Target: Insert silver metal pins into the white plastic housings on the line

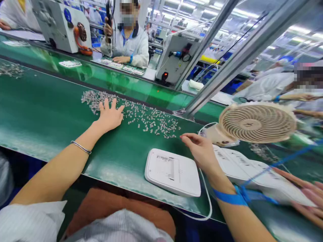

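Note:
My left hand (110,114) lies flat with fingers spread on a scatter of small silvery parts (148,119) on the green conveyor belt (45,111). My right hand (199,148) hovers at the right end of that scatter, fingers curled and pinched; whether a part is between the fingertips I cannot tell. A white plastic casing (173,172) lies face down on the belt just below and left of my right hand. A blue strap (230,197) circles my right wrist, a thin bracelet (81,147) my left.
A beige desk fan (256,123) stands right of my right hand. More white casings (249,171) lie beyond it. A slanted metal post (242,57) rises behind the belt. A person in white (131,40) works across the belt; another person's hand (308,198) reaches in at lower right.

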Available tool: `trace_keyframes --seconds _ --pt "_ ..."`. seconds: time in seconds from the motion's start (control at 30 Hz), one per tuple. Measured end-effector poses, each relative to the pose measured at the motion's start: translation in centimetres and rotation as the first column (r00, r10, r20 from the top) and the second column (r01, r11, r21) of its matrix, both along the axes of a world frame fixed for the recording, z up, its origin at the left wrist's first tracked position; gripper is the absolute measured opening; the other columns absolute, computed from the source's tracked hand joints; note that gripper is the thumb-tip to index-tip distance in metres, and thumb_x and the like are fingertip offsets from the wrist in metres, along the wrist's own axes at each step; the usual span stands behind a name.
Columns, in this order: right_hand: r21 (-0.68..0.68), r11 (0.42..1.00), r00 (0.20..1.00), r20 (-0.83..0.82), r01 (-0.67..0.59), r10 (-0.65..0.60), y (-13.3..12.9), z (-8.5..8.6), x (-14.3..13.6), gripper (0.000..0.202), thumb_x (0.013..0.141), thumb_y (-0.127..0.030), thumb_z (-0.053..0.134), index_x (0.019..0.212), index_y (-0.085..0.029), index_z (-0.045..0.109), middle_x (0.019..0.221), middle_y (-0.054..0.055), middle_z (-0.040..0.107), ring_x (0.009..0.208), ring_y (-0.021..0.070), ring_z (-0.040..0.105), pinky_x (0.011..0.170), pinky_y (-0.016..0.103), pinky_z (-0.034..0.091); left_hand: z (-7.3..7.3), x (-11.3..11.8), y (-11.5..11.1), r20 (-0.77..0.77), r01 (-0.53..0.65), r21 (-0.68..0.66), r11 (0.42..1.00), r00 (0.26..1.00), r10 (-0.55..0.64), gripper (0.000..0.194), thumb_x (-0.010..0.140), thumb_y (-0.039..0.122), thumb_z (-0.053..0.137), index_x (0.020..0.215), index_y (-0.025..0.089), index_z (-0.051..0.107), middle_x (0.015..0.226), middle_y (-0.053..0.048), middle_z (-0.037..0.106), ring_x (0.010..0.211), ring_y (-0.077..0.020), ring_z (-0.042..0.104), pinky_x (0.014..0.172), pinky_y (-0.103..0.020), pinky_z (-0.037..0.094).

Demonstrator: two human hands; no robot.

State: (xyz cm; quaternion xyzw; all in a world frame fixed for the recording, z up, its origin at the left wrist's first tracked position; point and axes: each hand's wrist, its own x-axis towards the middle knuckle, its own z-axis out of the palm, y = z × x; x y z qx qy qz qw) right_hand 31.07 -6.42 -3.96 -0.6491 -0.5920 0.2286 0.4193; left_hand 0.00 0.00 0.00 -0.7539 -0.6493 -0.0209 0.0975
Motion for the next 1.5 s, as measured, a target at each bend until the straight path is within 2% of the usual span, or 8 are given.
trace_keyframes --seconds 0.17,0.3,0.47,0.53,0.73,1.03,1.23,1.5 --pt "0.007 1.000 0.995 0.101 -0.021 0.020 1.8 -1.4 -0.2 0.030 0.066 -0.035 0.050 0.078 -0.014 0.068 0.069 0.006 0.064 0.060 0.0161 0.057 0.062 0.031 0.047 0.3 1.3 -0.8 0.039 0.082 0.064 0.995 0.996 -0.084 0.049 0.091 0.035 0.033 0.137 0.018 0.039 0.148 -0.019 0.022 0.133 -0.0476 0.016 0.101 -0.065 0.015" --pt "0.035 0.996 0.979 0.189 -0.079 0.072 2.5 -1.7 -0.2 0.030 0.067 -0.031 0.051 0.084 -0.015 0.069 0.065 0.003 0.056 0.056 0.0146 0.052 0.063 0.033 0.045 1.2 4.1 -3.7 0.160 0.326 0.019 0.945 0.932 -0.324 0.050 0.088 0.037 0.042 0.135 0.021 0.041 0.145 -0.016 0.033 0.130 -0.0442 0.025 0.099 -0.062 0.024" --pt "0.054 0.983 0.950 0.269 -0.176 0.155 2.9 -1.5 0.0 0.025 0.070 -0.031 0.050 0.081 -0.018 0.070 0.063 0.002 0.053 0.055 0.0145 0.050 0.060 0.031 0.042 1.2 7.2 -9.5 0.274 0.775 -0.049 0.630 0.617 -0.738 0.037 0.085 0.044 0.048 0.114 0.024 0.059 0.138 -0.008 0.044 0.121 -0.0351 0.043 0.092 -0.050 0.039" --pt "0.073 0.979 0.944 0.288 -0.188 0.160 2.9 -1.5 0.1 0.022 0.070 -0.030 0.050 0.075 -0.018 0.068 0.064 0.002 0.053 0.057 0.0149 0.050 0.060 0.031 0.042 0.7 7.7 -11.7 0.180 0.812 -0.003 0.584 0.575 -0.798 0.036 0.085 0.047 0.048 0.099 0.018 0.065 0.130 -0.009 0.052 0.114 -0.0332 0.048 0.088 -0.044 0.041" --pt "0.160 0.983 0.961 0.273 -0.088 0.042 2.6 -1.8 0.4 0.016 0.075 -0.030 0.046 0.072 -0.019 0.057 0.063 0.002 0.053 0.055 0.0142 0.049 0.058 0.030 0.041 -0.7 8.2 -16.8 -0.122 0.553 0.258 0.793 0.832 -0.541 0.039 0.088 0.044 0.045 0.089 0.010 0.065 0.081 -0.008 0.063 0.073 -0.0214 0.056 0.085 -0.040 0.035" --pt "0.253 0.940 0.972 0.111 -0.229 0.207 -0.8 0.8 -2.1 0.006 0.076 -0.022 0.052 0.077 -0.019 0.057 0.068 -0.001 0.057 0.059 0.0110 0.052 0.058 0.024 0.044 -1.8 10.4 -18.1 -0.136 0.641 0.178 0.746 0.767 -0.627 0.049 0.085 0.029 0.042 0.130 0.009 0.048 0.132 -0.013 0.052 0.117 -0.0301 0.049 0.097 -0.041 0.031" --pt "0.230 0.872 0.901 0.117 -0.433 0.417 -3.2 2.2 -3.6 0.009 0.080 -0.015 0.053 0.071 -0.018 0.055 0.067 -0.001 0.055 0.061 0.0097 0.052 0.058 0.022 0.044 -2.4 13.5 -17.5 -0.262 0.419 0.287 0.861 0.899 -0.350 0.045 0.090 0.027 0.037 0.126 0.003 0.052 0.127 -0.015 0.056 0.112 -0.0243 0.055 0.094 -0.032 0.038" --pt "0.277 0.813 0.848 0.314 -0.512 0.427 -3.5 1.5 -4.4 0.015 0.082 -0.010 0.049 0.073 -0.017 0.059 0.078 0.004 0.055 0.069 0.0121 0.055 0.062 0.024 0.046 -3.0 14.3 -17.4 -0.187 0.310 0.368 0.877 0.948 -0.257 0.038 0.088 0.031 0.044 0.114 0.010 0.062 0.112 -0.010 0.064 0.104 -0.0226 0.057 0.091 -0.035 0.039"
